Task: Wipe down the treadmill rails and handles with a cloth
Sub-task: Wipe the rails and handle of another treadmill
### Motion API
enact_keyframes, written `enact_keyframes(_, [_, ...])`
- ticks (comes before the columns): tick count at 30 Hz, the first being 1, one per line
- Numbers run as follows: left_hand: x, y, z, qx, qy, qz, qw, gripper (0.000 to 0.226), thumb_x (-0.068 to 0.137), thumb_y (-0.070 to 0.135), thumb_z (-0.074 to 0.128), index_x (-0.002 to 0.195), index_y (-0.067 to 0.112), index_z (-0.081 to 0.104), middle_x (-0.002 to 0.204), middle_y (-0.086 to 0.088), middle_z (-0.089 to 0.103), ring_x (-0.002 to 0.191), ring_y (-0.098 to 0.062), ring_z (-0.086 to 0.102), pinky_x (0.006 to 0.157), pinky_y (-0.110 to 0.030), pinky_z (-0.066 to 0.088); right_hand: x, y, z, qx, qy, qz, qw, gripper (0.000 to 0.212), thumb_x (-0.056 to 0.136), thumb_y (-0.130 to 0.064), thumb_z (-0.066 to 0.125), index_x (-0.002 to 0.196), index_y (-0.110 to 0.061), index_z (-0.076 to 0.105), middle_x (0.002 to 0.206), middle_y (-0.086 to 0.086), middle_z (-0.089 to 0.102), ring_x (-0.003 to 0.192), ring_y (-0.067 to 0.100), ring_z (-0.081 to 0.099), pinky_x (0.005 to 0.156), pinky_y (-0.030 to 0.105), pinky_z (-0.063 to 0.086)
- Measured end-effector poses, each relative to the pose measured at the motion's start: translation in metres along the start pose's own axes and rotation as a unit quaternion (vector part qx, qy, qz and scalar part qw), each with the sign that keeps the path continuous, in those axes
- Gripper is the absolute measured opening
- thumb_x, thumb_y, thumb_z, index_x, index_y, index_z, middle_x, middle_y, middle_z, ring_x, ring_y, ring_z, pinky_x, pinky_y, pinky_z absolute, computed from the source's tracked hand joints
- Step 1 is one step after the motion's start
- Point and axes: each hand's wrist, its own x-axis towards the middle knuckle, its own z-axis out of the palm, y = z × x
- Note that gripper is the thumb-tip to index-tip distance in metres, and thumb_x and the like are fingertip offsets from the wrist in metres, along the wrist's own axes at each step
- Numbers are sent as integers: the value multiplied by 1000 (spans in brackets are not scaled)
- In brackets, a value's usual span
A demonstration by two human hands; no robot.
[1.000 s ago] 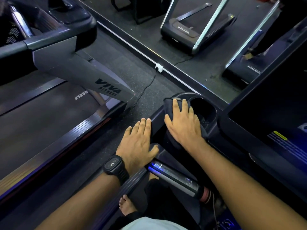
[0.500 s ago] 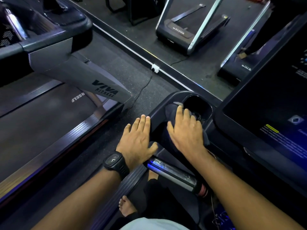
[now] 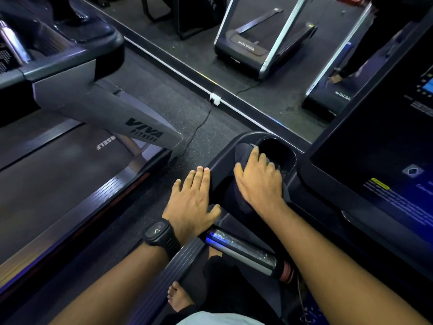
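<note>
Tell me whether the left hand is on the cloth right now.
No, the left hand lies flat on the console edge, while the dark cloth is under the right hand beside the cup holder.

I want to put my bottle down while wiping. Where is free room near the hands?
The cup holder, between the right hand and the screen, looks free. The console tray is crowded: cloth under that hand, left hand on its edge.
</note>
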Motion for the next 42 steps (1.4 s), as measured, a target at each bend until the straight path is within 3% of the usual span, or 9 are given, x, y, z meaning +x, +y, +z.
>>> enact_keyframes(4, [2,2,1,1,2,-1,1000,90,94,56,39,158,10,-4,168,-9,2,154,-21,4,123,-51,16,45,-16,-9,139,-30,110,984,74,102,-45,39,154,3,22,142,26,49,118,44,57,92,50,47])
enact_keyframes(6, [2,4,0,-2,-3,-2,1000,90,94,56,39,158,10,-5,168,-9,0,154,-20,2,123,-52,15,38,-20,-7,136,-20,132,982,75,101,-46,39,155,2,20,143,26,48,120,43,56,94,51,46])
enact_keyframes(10, [9,4,-2,6,-1,-1,1000,90,94,56,40,158,10,-4,168,-7,0,154,-20,2,122,-52,16,32,-23,1,108,-9,94,990,81,100,-48,42,156,3,16,149,28,40,122,44,54,96,52,48])
enact_keyframes(15, [17,9,-2,11,1,6,1000,92,92,55,43,159,9,-2,168,-8,3,154,-20,3,122,-51,16,81,-29,-9,213,-45,209,953,77,101,-36,46,158,1,10,160,33,19,142,49,33,107,56,40])
enact_keyframes(21, [30,9,-4,9,-6,11,1000,93,90,54,43,159,10,-3,168,-7,1,154,-19,1,122,-51,16,53,-36,2,113,-13,79,990,77,103,-43,44,160,-4,11,167,26,7,151,51,9,118,60,27])
enact_keyframes(27, [31,12,-5,12,-11,13,1000,92,90,52,42,159,11,-4,168,-6,0,154,-19,1,123,-50,15,96,-36,-10,186,-59,178,965,77,102,-39,48,162,-8,10,169,16,1,152,50,-1,114,72,22])
enact_keyframes(30, [30,12,-6,4,-15,14,1000,92,91,52,42,159,11,-4,168,-6,-1,154,-19,1,124,-49,14,83,-34,-7,208,-71,171,960,80,101,-43,48,162,-12,7,170,10,-4,151,49,3,110,75,26])
enact_keyframes(36, [29,11,-6,1,-3,14,1000,90,91,51,43,159,12,-1,168,-6,3,154,-19,4,123,-47,16,95,-30,-16,243,-80,202,945,84,96,-43,53,162,-13,9,169,8,2,139,46,27,98,65,44])
enact_keyframes(42, [26,10,-6,17,-2,21,1000,90,91,52,41,159,10,0,168,-8,3,154,-19,5,123,-45,16,47,-21,-9,116,-75,15,990,83,97,-52,49,161,-13,13,169,13,8,136,47,35,100,59,42])
